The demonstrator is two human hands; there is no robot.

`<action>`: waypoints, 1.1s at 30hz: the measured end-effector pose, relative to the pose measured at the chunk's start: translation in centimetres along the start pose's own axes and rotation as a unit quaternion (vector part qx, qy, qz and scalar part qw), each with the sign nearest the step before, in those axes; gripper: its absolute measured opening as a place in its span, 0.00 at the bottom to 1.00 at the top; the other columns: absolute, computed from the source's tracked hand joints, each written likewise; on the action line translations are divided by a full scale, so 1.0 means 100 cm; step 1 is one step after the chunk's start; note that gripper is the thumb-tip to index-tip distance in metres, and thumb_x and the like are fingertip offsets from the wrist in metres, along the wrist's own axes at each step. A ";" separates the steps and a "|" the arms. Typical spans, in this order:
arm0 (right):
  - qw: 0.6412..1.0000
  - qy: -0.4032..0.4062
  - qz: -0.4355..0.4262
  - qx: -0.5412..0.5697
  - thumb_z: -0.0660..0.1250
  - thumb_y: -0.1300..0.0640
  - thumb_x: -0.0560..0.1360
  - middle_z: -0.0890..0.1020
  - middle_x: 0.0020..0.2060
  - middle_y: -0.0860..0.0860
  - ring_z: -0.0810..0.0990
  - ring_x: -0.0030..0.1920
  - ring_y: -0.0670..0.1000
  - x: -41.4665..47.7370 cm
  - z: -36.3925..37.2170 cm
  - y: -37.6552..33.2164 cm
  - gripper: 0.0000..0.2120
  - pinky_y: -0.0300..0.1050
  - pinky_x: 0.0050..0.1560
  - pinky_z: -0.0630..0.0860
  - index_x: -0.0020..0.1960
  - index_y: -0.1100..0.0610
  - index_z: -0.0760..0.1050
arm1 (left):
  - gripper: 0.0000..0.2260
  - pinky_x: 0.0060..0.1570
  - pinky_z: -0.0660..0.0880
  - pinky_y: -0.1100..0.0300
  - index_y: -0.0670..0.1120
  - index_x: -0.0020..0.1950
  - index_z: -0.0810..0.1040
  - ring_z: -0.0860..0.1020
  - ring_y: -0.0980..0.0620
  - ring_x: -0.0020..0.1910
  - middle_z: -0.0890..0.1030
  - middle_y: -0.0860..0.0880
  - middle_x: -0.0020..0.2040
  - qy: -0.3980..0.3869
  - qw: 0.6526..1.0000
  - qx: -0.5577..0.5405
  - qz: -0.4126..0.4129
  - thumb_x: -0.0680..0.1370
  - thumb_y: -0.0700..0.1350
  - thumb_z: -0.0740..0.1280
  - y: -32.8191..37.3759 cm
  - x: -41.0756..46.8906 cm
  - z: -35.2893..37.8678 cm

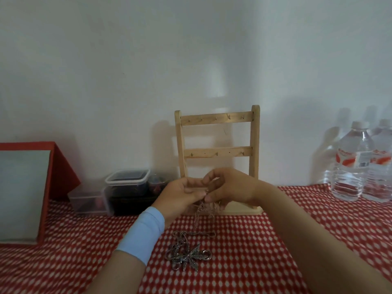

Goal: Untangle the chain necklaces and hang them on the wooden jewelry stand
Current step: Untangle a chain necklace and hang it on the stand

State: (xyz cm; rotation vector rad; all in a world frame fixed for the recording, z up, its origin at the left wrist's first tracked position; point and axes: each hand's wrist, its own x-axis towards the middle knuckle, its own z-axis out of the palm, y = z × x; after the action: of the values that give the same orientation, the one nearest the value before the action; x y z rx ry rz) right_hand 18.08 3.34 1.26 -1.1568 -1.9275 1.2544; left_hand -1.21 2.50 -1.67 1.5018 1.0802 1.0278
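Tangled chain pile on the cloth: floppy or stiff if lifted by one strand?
Likely floppy: the strand pinched by the left hand and right hand hangs limp. Overlapping loops in the pile would probably drag along. The leaf pendant may swing.

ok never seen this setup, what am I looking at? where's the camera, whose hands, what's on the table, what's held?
There is no machine here. A person works with bare hands, and the one picture comes from a wide-angle camera worn on their head, looking forward and down. The left hand, with a light blue wristband, and the right hand meet in front of a wooden jewelry stand. Both pinch a thin chain that hangs down from the fingers. Nearer the camera, a tangled pile of necklaces with a leaf pendant lies on the red patterned tablecloth. Plastic containers sit on the left and water bottles on the right.
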 end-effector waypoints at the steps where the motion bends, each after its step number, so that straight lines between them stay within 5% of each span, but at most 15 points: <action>1: 1.000 0.011 -0.007 -0.028 0.76 0.68 0.72 0.86 0.43 0.58 0.82 0.33 0.50 0.001 -0.001 0.000 0.15 0.42 0.34 0.80 0.56 0.60 0.78 | 0.12 0.47 0.82 0.53 0.46 0.55 0.79 0.84 0.49 0.49 0.86 0.45 0.50 0.016 0.998 0.066 0.004 0.74 0.43 0.74 0.006 0.002 -0.001; 5: 0.995 0.003 -0.024 -0.097 0.77 0.61 0.73 0.84 0.40 0.61 0.75 0.31 0.48 -0.001 -0.012 -0.003 0.06 0.41 0.34 0.74 0.50 0.58 0.85 | 0.09 0.35 0.80 0.63 0.46 0.47 0.81 0.83 0.53 0.43 0.84 0.48 0.45 0.033 0.974 0.222 0.018 0.71 0.45 0.77 0.041 0.012 0.008; 9: 0.991 0.033 -0.023 -0.131 0.77 0.58 0.74 0.81 0.29 0.51 0.74 0.29 0.46 -0.013 -0.025 -0.011 0.04 0.41 0.35 0.74 0.46 0.58 0.87 | 0.08 0.32 0.77 0.65 0.46 0.44 0.81 0.83 0.53 0.38 0.83 0.48 0.39 -0.006 0.957 0.290 0.007 0.72 0.47 0.76 0.067 0.022 0.015; 15: 0.987 0.102 -0.042 -0.118 0.74 0.56 0.77 0.80 0.26 0.46 0.74 0.26 0.43 -0.018 -0.034 -0.016 0.06 0.37 0.30 0.73 0.45 0.60 0.84 | 0.08 0.57 0.79 0.52 0.45 0.54 0.83 0.83 0.51 0.51 0.86 0.51 0.46 -0.101 0.980 0.168 -0.025 0.79 0.45 0.68 0.060 0.028 0.006; 18: 0.981 0.123 -0.053 -0.140 0.78 0.56 0.74 0.85 0.32 0.49 0.78 0.29 0.46 -0.019 -0.032 -0.019 0.05 0.38 0.32 0.78 0.44 0.57 0.85 | 0.09 0.53 0.80 0.57 0.43 0.58 0.82 0.83 0.52 0.49 0.85 0.48 0.47 -0.130 0.982 0.136 -0.035 0.80 0.40 0.66 0.052 0.024 0.001; 21: 0.968 0.144 -0.060 -0.197 0.79 0.55 0.72 0.87 0.39 0.49 0.85 0.40 0.50 -0.015 -0.029 -0.020 0.04 0.42 0.44 0.83 0.42 0.52 0.85 | 0.08 0.49 0.80 0.60 0.43 0.55 0.83 0.83 0.53 0.48 0.85 0.46 0.49 -0.127 0.978 0.161 -0.028 0.80 0.39 0.66 0.051 0.025 -0.005; 26: 0.971 0.142 -0.069 -0.177 0.76 0.59 0.74 0.85 0.37 0.46 0.81 0.35 0.40 -0.017 -0.028 -0.022 0.03 0.32 0.38 0.76 0.44 0.54 0.82 | 0.06 0.47 0.83 0.52 0.41 0.52 0.79 0.84 0.49 0.41 0.84 0.42 0.46 -0.066 0.988 0.136 -0.012 0.82 0.40 0.62 0.053 0.027 -0.013; 30: 0.974 0.026 0.033 -0.221 0.71 0.59 0.78 0.85 0.46 0.51 0.82 0.41 0.46 -0.025 -0.032 -0.026 0.06 0.40 0.46 0.82 0.54 0.54 0.80 | 0.08 0.53 0.81 0.44 0.41 0.49 0.78 0.84 0.47 0.44 0.83 0.44 0.44 -0.032 0.993 0.105 0.028 0.83 0.41 0.60 0.055 0.027 -0.011; 33: 0.983 0.026 0.014 -0.179 0.69 0.59 0.77 0.85 0.53 0.49 0.84 0.51 0.46 -0.022 -0.023 -0.027 0.17 0.45 0.58 0.81 0.65 0.50 0.77 | 0.08 0.50 0.81 0.43 0.41 0.49 0.79 0.84 0.44 0.43 0.83 0.45 0.41 -0.005 0.992 0.105 0.077 0.82 0.42 0.62 0.060 0.024 -0.002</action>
State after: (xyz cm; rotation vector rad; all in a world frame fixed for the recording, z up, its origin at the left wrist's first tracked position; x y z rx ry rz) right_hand 20.00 1.91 4.69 -1.3796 -2.1608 0.9004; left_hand -0.01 4.17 4.49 1.7801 1.1052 1.0360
